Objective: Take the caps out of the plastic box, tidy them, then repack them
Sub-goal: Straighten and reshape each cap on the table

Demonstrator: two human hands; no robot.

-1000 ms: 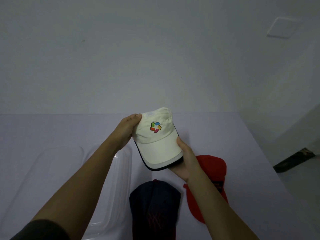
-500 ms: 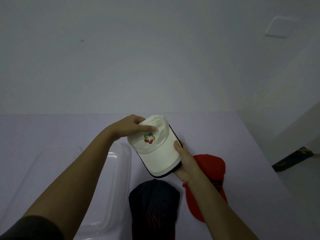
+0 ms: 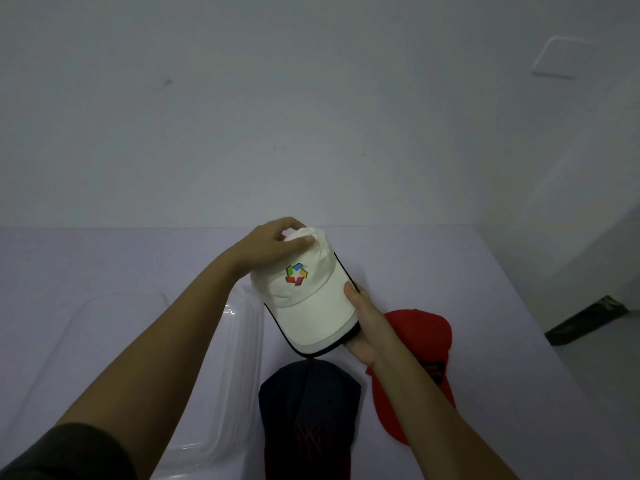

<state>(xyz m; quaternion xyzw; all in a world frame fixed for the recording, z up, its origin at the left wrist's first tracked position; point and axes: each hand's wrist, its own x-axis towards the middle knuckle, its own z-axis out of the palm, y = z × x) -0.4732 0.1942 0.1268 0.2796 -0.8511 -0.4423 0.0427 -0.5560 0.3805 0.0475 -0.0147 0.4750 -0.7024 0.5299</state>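
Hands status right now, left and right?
Left hand: closed, gripping the crown of the cream fabric cap with the multicoloured logo.
Right hand: closed, holding that cap's brim edge.

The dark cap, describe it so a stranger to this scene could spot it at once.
On the pale table, look right of the clear plastic box, nearest the camera. The dark cap lies there beside the red cap; it alone is navy, with a faint reddish logo.
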